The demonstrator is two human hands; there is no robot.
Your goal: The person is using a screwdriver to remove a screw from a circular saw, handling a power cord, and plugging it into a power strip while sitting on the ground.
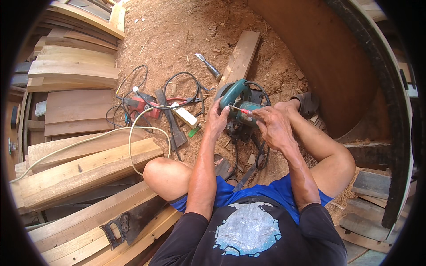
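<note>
The teal-green handheld power saw (237,104) rests on the sawdust-covered ground (177,31), just in front of the person's knees. The left hand (217,119) is closed around the saw body. The right hand (273,126) pinches a red-handled screwdriver (239,109) against the saw. A grey-handled chisel (208,65) lies beyond the saw.

Bright, even daylight, soft short shadows, sharp centre, heavy fisheye bending and black vignette at the rim, perhaps slight edge blur.
</note>
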